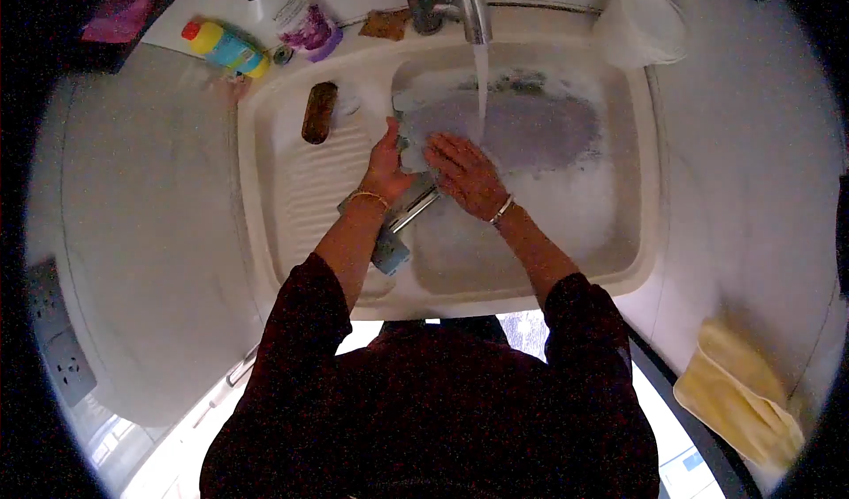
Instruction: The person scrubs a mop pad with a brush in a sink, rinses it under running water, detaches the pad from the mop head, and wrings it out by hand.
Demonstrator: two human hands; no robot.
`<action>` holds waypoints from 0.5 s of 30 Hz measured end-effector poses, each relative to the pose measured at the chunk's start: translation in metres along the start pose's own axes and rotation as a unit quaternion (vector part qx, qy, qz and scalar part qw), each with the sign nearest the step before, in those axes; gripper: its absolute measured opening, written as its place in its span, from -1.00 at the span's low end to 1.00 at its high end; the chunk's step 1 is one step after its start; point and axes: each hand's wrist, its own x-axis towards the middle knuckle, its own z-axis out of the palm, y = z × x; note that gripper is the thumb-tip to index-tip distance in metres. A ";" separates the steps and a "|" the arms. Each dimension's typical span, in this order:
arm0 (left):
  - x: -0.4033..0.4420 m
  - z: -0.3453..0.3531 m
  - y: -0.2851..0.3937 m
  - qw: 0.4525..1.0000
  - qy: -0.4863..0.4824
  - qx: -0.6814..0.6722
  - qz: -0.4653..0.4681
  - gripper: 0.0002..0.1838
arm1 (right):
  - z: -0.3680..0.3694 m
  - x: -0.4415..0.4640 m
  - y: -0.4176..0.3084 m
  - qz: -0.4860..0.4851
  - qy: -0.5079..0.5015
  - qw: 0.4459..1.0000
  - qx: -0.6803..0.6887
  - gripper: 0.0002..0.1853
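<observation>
My left hand [386, 170] is at the left edge of the sink basin, thumb raised, its fingers closed around the edge of a pale grey flat piece [414, 156]. My right hand [466, 177] lies flat against that piece, fingers stretched out. Below the hands, a tool with a shiny metal bar [414, 211] and a blue-grey end [390, 252] rests across the basin's divider. I cannot tell whether it joins the flat piece. Water [482, 83] runs from the faucet [471, 8] just beyond my right hand. Greyish water or wet material covers part of the basin floor.
A brown brush or sponge [319, 113] lies on the sink's ribbed drainboard [323, 176]. Behind stand a yellow bottle [225, 48] and a white-and-purple pump bottle [296, 22]. A white tub [638, 26] sits at the back right, a yellow cloth [738, 393] at the right front.
</observation>
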 end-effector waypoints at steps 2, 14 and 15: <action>0.012 -0.010 -0.007 0.999 -0.032 -0.013 -0.014 -0.36 | 0.006 -0.002 -0.014 0.055 0.048 0.995 0.069 -0.36; 0.000 0.022 -0.001 0.998 0.004 -0.044 0.035 -0.52 | -0.025 0.014 0.010 0.361 -0.010 0.929 -0.085 -0.70; 0.004 0.020 -0.001 0.998 0.003 -0.047 0.032 -0.51 | -0.021 0.014 0.017 0.379 0.087 0.921 -0.025 -0.72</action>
